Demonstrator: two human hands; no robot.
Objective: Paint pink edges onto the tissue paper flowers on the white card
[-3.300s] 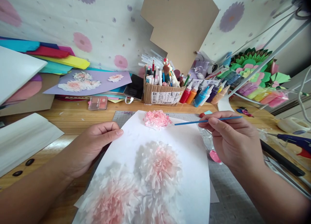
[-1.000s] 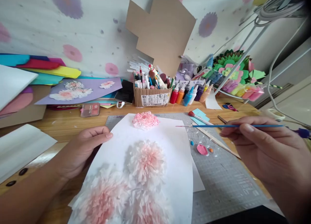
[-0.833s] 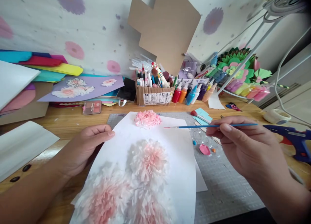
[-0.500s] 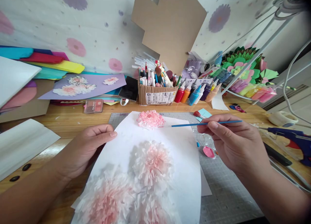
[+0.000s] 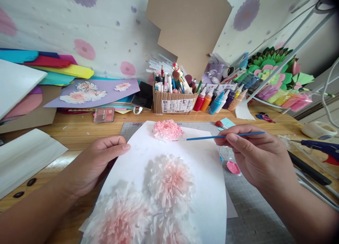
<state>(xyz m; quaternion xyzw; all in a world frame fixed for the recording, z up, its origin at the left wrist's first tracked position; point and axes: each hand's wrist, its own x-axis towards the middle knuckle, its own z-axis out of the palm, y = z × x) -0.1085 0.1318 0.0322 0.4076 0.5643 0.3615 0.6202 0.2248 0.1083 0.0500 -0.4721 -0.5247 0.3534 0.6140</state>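
A white sheet of paper (image 5: 203,166) lies on the desk with several fluffy pink tissue flowers glued on it. My left hand (image 5: 99,159) grips the sheet's left edge, thumb on top. My right hand (image 5: 251,154) pinches a thin blue paintbrush (image 5: 212,137). The brush tip touches the lower right edge of the small bright pink flower (image 5: 167,129) at the sheet's far end. A larger pale pink flower (image 5: 171,182) sits mid-sheet, with others nearer me. A small dish of pink paint (image 5: 233,167) rests just left of my right hand.
A cardboard box of pens (image 5: 174,102) and paint bottles (image 5: 212,101) stand at the back. A purple card with flowers (image 5: 92,92), a phone (image 5: 143,95) and a blush compact (image 5: 104,114) lie back left. A blue glue gun (image 5: 321,148) lies right; white paper (image 5: 26,155) left.
My right hand moved the brush left from over the paint dish back to the small pink flower, until its tip reached the petals. My left hand stayed on the sheet.
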